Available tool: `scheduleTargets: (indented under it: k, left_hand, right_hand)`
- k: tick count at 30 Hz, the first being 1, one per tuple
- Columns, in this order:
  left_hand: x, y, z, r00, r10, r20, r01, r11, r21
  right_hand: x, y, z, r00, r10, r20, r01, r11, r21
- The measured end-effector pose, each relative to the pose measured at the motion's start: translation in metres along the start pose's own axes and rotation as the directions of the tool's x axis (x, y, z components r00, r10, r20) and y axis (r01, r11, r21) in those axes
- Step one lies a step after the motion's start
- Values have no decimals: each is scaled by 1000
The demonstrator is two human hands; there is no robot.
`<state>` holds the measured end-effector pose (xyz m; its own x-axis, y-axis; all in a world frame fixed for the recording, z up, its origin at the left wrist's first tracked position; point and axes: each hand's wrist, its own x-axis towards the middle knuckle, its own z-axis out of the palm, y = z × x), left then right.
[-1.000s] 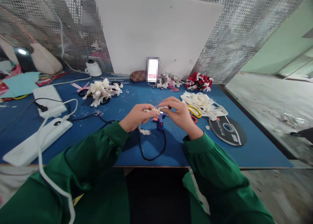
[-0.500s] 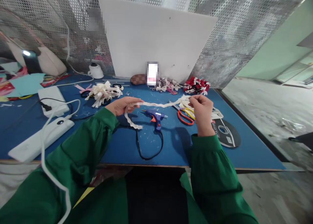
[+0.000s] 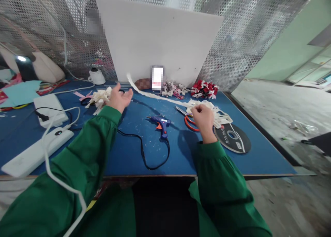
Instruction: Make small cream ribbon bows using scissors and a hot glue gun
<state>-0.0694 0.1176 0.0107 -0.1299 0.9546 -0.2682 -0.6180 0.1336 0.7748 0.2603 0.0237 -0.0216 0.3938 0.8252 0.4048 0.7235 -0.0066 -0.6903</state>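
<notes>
Open room on the bench runs from the glue gun to the front edge (a black cable loops there). The pale strip trails through the air from the right hand's clenched fingers, past the left hand's spread, released fingers.

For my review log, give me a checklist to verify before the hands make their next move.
1. Right hand closed on the cream strip: ok.
2. Left hand closed on the strip too: not ok, it is open, palm up.
3. Glue gun lying on the table, out of both hands: ok.
4. Glue gun hot: cannot tell.
5. Scissors fully uncovered: not ok, the right hand partly hides the handles.
</notes>
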Motion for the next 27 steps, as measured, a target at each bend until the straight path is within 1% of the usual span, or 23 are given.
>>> scheduleTargets:
  k: [2,4,6,7,9,10,11,14,15,17,19,22,24,27]
  left_hand:
    - [-22,-19,7,991,-133,-10,133,990,47]
    - [-56,-44,13,964,-263,39,258,961,100]
    - [-95,-67,16,909,-402,110,381,908,174]
    - [-113,-76,16,881,-454,130,424,882,207]
    - [-142,-90,16,807,-551,210,491,825,279]
    - [-152,-95,15,786,-566,249,497,818,291]
    - [-159,-97,14,799,-542,260,474,834,282]
    - [-171,-101,8,862,-434,262,365,890,273]
    - [-173,-102,5,876,-410,256,337,898,283]
    - [-180,-102,0,886,-399,237,320,895,310]
    - [-185,-103,-5,890,-408,203,340,892,299]
    - [-185,-100,-8,906,-400,140,368,907,205]
    - [-174,-93,-5,912,-398,100,380,911,157]
    - [-142,-76,1,922,-386,40,379,918,118]
  right_hand:
    - [-16,-14,7,995,-55,78,58,997,-47]
    - [-33,-28,9,984,-123,130,135,987,-89]
    - [-53,-40,7,949,-266,171,295,940,-171]
    - [-63,-46,5,928,-327,177,358,914,-190]
    - [-84,-54,1,874,-442,202,479,853,-208]
    - [-95,-57,0,844,-494,209,533,816,-222]
    - [-105,-58,-1,806,-553,212,591,771,-237]
    - [-132,-57,0,682,-709,178,728,634,-261]
    - [-138,-55,0,651,-740,171,754,604,-260]
    - [-149,-51,-1,616,-769,169,782,572,-247]
    - [-156,-46,-4,614,-771,168,785,576,-228]
    - [-164,-38,-10,647,-748,151,763,629,-153]
    - [-168,-32,-13,679,-722,130,733,675,-82]
    - [-171,-22,-16,717,-688,106,695,717,-53]
